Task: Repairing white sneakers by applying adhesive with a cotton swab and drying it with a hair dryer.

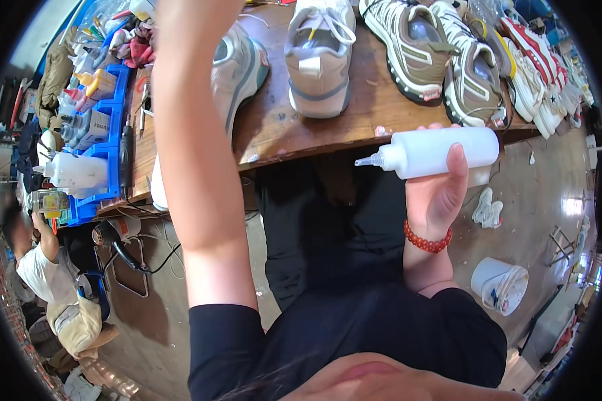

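Note:
My right hand, with a red bead bracelet at its wrist, is closed around a white squeeze bottle. The bottle lies on its side in the air at the table's front edge, its clear pointed nozzle turned left. My left forearm stretches forward over the table, and its hand runs out past the top of the picture. Beside that arm, a grey-white sneaker is partly covered by it. Another pale sneaker with a yellow mark inside stands heel toward me, between my two arms.
A wooden table carries olive-and-white sneakers and red-white shoes at right. Bottles fill a blue rack at left. A hair dryer hangs below it. A white bucket stands on the floor; another person sits far left.

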The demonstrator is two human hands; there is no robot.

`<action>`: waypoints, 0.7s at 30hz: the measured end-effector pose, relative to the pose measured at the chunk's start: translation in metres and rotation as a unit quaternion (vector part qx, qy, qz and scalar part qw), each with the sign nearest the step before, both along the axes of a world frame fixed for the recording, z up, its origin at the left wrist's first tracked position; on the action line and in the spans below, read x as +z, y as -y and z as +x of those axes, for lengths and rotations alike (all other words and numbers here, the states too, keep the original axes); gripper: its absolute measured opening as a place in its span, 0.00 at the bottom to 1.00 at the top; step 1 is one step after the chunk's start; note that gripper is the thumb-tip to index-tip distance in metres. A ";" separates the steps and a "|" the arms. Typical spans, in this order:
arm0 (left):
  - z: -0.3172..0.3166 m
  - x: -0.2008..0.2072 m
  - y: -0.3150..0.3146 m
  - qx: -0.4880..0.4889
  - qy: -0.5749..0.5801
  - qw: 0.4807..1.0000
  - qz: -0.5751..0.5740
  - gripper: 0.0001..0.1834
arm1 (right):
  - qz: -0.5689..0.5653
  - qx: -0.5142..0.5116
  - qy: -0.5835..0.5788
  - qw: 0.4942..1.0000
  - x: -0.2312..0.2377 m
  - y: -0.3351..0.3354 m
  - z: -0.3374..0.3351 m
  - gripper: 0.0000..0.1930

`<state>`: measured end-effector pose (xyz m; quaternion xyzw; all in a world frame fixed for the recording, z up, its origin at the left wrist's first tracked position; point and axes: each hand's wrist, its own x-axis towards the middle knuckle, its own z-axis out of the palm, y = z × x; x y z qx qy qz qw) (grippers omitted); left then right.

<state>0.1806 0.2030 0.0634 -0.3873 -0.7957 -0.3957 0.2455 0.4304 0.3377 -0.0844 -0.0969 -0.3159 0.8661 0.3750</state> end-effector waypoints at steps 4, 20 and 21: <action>-0.150 -0.051 -0.054 -0.030 -0.097 0.967 -0.232 0.07 | -0.012 0.008 -0.009 1.000 0.000 0.001 0.001 0.22; -0.169 -0.079 -0.094 0.070 0.055 0.768 -0.634 0.15 | -0.040 -0.023 0.015 0.999 -0.003 -0.030 -0.003 0.23; -0.166 -0.070 -0.091 0.070 0.109 0.777 -0.616 0.15 | -0.038 -0.022 0.016 0.999 -0.003 -0.029 -0.002 0.23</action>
